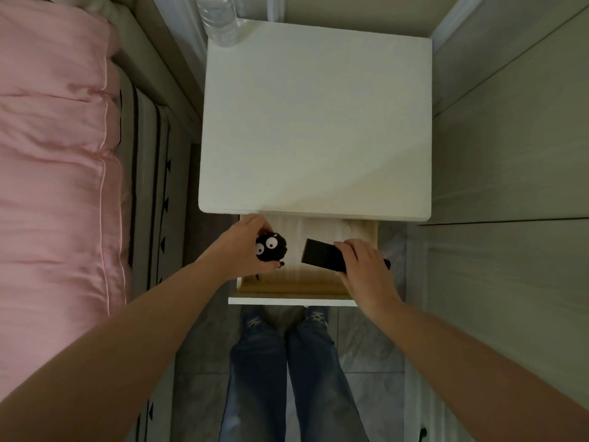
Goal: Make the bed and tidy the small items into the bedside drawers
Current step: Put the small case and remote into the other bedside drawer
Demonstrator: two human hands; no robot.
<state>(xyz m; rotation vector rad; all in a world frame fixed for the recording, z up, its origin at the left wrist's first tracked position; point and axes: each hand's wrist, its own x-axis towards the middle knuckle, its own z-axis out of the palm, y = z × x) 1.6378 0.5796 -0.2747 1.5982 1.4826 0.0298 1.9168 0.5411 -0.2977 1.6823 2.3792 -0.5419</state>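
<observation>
Drawer (pixel 291 287) is pulled open below the nightstand top (pixel 315 122); left hand (pixel 245 247) grips a black fuzzy toy (pixel 271 247) and right hand (pixel 363 266) grips a black flat box (pixel 322 255), both over the drawer, neither released. Nightstand top holds only a water bottle (pixel 220 23) at its far-left corner. Pink duvet (pixel 54 186) left of the nightstand looks spread, so the job seems near done.

I see a clear plastic bottle (pixel 220 22) with a red-and-white label standing upright at the far left corner of the white surface (pixel 315 122) — partly cut off by the frame edge. Pale panelled wall (pixel 510 138) runs along the right. Below, grey tiled floor (pixel 360 346), blue jeans (pixel 287 378) and dark sneakers (pixel 315 315) — toes near the surface's front.
</observation>
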